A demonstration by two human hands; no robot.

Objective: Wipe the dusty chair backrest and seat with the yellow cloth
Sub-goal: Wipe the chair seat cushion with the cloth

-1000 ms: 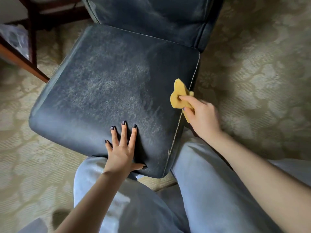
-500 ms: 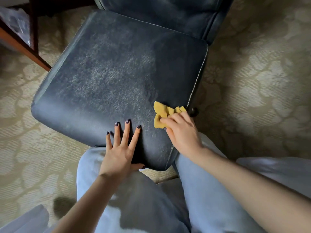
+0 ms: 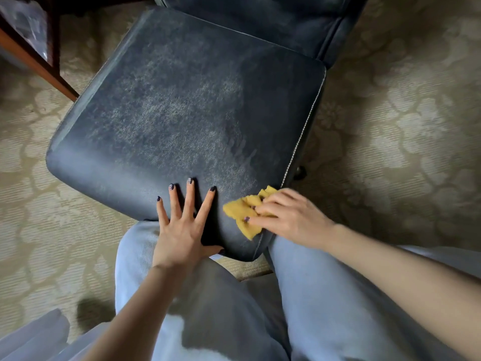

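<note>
Yellow cloth (image 3: 242,212) is gripped, bunched, by the right hand (image 3: 289,217) at the near right corner of the seat (image 3: 182,100); the left hand (image 3: 182,230) is laid flat beside it, fingers spread. With so little cloth in contact, the central dust is likely to be streaked or missed.

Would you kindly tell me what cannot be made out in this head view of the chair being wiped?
Head view: the backrest is cut off by the top edge; only its lower part shows.
Head view: the yellow cloth is partly covered by the right hand.
Head view: dust at the front of the seat is hidden under the flat left hand.
Head view: the wooden furniture is cut off at the top-left edge and blurred.
</note>
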